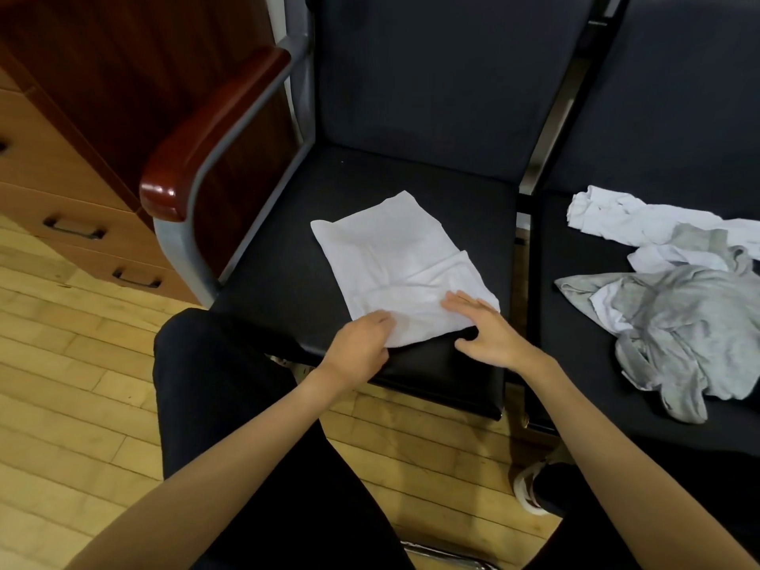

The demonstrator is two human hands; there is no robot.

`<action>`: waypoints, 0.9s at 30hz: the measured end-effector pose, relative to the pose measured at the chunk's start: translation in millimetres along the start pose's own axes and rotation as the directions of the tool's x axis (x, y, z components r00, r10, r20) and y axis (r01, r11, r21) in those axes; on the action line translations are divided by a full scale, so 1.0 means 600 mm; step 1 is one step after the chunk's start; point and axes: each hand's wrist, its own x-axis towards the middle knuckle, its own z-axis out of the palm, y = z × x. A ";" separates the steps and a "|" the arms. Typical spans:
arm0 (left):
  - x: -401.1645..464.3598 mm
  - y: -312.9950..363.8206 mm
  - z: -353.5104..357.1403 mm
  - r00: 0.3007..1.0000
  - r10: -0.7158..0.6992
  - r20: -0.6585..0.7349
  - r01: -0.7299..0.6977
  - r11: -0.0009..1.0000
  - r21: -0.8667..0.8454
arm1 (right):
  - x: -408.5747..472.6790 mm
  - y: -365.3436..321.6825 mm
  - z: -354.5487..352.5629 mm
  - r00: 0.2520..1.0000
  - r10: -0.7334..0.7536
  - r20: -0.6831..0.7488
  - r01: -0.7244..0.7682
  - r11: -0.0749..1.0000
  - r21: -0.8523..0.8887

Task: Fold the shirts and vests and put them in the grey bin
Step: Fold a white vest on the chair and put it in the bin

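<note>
We've got a folded white shirt [401, 267] lying flat on the dark chair seat [283, 281]. Our left hand [360, 349] pinches its near edge, our right hand [487, 331] presses flat on it, fingers straight. A heap of unfolded grey and white clothes [674, 306] sits on the next seat [584, 364].

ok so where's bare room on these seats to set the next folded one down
Bare seat lies between the white shirt and the armrest, and behind the shirt toward the backrest. The right seat is crowded with the clothes pile; only its front edge is free.
</note>
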 end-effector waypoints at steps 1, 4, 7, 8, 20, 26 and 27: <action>0.001 0.003 -0.005 1.000 -0.012 -0.024 0.012 1.000 -0.010 | 0.001 -0.003 0.000 1.000 -0.003 0.002 0.003 0.999 -0.033; 0.006 0.003 -0.025 0.992 -0.070 -0.102 0.054 0.987 -0.153 | 0.007 -0.007 0.001 0.999 -0.038 0.001 0.038 0.991 -0.128; 0.006 -0.010 -0.046 0.991 -0.094 -0.097 0.061 0.950 -0.305 | 0.013 -0.003 0.000 0.992 -0.109 -0.069 0.097 0.983 -0.155; 0.002 -0.014 -0.050 0.992 -0.090 -0.086 0.058 0.945 -0.321 | 0.013 -0.002 -0.001 0.985 -0.138 -0.103 0.117 0.975 -0.189; -0.103 -0.019 -0.086 0.995 -0.096 0.018 0.088 0.802 -0.591 | -0.080 -0.050 -0.079 0.999 0.005 -0.031 0.003 0.968 0.251; -0.066 -0.021 -0.087 0.823 -0.536 -0.189 0.185 0.567 -0.802 | -0.021 -0.062 -0.058 0.959 0.195 -0.206 -0.032 0.796 0.605; -0.050 -0.022 -0.084 0.761 -0.615 -0.207 0.197 0.524 -0.829 | -0.001 -0.065 -0.049 0.938 0.260 -0.231 -0.048 0.754 0.655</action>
